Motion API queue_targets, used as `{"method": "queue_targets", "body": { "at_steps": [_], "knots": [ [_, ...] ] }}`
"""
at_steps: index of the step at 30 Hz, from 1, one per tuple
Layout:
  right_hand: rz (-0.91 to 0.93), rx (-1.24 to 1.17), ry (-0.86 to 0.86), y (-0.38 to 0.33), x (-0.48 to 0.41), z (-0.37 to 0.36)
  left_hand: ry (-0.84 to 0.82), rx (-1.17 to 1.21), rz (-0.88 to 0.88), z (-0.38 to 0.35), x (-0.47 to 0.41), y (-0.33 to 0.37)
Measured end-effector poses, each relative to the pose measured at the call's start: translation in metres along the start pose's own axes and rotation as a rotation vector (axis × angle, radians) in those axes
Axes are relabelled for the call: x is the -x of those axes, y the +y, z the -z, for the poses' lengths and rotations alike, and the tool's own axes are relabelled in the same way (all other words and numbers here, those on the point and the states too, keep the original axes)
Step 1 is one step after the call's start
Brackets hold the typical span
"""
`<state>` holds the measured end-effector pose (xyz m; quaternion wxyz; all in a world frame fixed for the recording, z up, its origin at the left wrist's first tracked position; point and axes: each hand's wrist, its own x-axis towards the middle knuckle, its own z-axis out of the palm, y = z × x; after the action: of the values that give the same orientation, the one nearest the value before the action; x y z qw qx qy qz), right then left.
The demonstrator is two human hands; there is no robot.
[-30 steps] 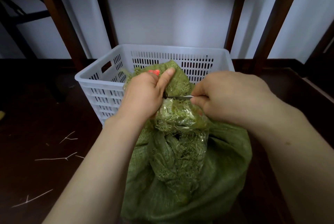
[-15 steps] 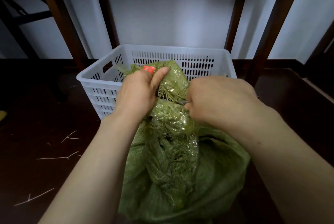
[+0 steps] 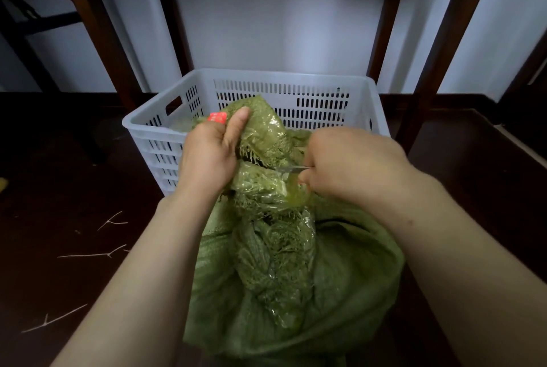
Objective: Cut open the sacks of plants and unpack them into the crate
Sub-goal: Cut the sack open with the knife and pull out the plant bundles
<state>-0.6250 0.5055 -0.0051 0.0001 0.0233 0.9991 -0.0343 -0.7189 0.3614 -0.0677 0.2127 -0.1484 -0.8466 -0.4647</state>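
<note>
A green woven sack stands in front of me, its neck bunched and wrapped in clear tape. My left hand grips the tied top of the sack, thumb up beside a red tag. My right hand grips a small knife whose metal blade pokes left into the frayed, taped neck. A ragged slit with loose fibres shows under the top knot. The white slatted plastic crate stands just behind the sack. The plants inside are hidden.
Dark wooden floor all around, with thin pale twigs scattered at the left. Dark wooden posts rise behind the crate against a white wall, and a dark frame stands at the far left.
The blade has worked across the taped neck and the slit below the knot has widened, with frayed fibres showing. My left hand has pulled the top up and back a little.
</note>
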Motion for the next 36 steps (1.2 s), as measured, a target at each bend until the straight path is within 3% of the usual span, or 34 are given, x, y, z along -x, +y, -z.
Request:
{"method": "queue_targets", "body": {
  "at_steps": [4, 7, 11, 13, 17, 20, 22, 25, 29, 32, 36],
  "knots": [
    [0.039, -0.153, -0.11, 0.019, -0.008, 0.0, 0.025, 0.028, 0.06, 0.0, 0.0, -0.01],
    [0.004, -0.562, -0.339, 0.051, -0.018, -0.003, -0.02, 0.031, 0.098, 0.0, -0.002, -0.01],
    [-0.102, -1.006, -0.412, 0.087, -0.026, -0.023, -0.141, 0.174, 0.148, -0.002, 0.001, -0.009],
    [-0.156, -1.174, -0.348, 0.082, -0.028, -0.038, -0.185, 0.233, 0.151, -0.005, 0.002, -0.005],
    [-0.256, -1.426, -0.045, 0.058, -0.04, -0.056, -0.338, 0.328, 0.178, -0.006, 0.007, 0.012],
    [-0.233, -1.427, -0.045, 0.041, -0.038, -0.06, -0.583, 0.325, 0.123, -0.001, 0.011, 0.021],
    [-0.259, -1.47, -0.009, 0.039, -0.038, -0.057, -0.65, 0.253, 0.072, 0.001, 0.012, 0.023],
    [-0.352, -1.662, 0.084, 0.049, -0.047, -0.055, -0.449, 0.089, 0.004, -0.006, 0.006, 0.009],
    [-0.475, -1.989, 0.041, 0.055, -0.061, -0.066, -0.042, -0.247, -0.3, -0.022, 0.009, 0.002],
    [-0.448, -1.945, 0.069, 0.056, -0.06, -0.074, -0.088, -0.425, -0.316, -0.023, 0.012, 0.009],
    [-0.333, -1.83, 0.086, 0.058, -0.06, -0.071, -0.313, -0.378, -0.203, -0.01, -0.002, 0.034]
  ]
}}
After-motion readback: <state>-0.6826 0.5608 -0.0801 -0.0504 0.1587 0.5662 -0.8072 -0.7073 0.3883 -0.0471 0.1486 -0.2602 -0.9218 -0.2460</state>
